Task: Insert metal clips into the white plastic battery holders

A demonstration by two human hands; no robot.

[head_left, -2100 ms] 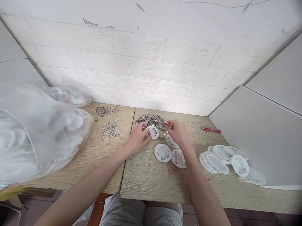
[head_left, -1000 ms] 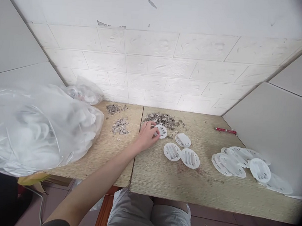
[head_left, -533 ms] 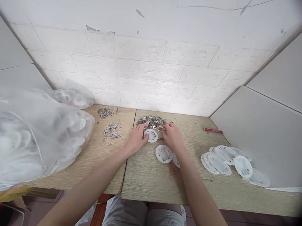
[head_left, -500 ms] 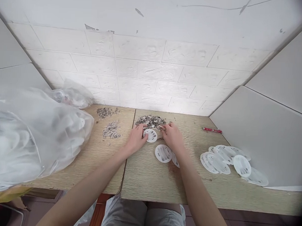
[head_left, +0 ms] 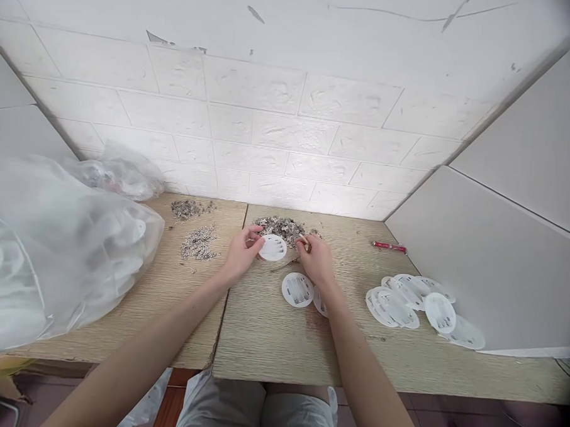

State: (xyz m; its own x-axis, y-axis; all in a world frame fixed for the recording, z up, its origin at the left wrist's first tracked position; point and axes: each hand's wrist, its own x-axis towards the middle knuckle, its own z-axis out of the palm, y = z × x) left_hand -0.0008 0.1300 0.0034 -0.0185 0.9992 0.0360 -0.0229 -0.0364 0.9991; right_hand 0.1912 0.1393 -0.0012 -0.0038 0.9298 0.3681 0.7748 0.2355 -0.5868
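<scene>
My left hand pinches the left edge of a round white disc with slots, its thumb on the rim. At the right, my right hand is closed, thumb and forefinger pinched on a thin, light stick-like piece too small to make out well. Just behind both hands lies a pile of small metal parts. Nearer the front edge, another white disc lies flat, and one more is partly hidden under my right forearm.
Two piles of tiny metal parts lie left of the table seam. A large plastic bag fills the left side, with a smaller bag behind. Several white discs and a red tool are at the right.
The view has shifted slightly, moving the scene left. The disc in my left hand is turned more face-up and sits a little farther from my right fingers.
</scene>
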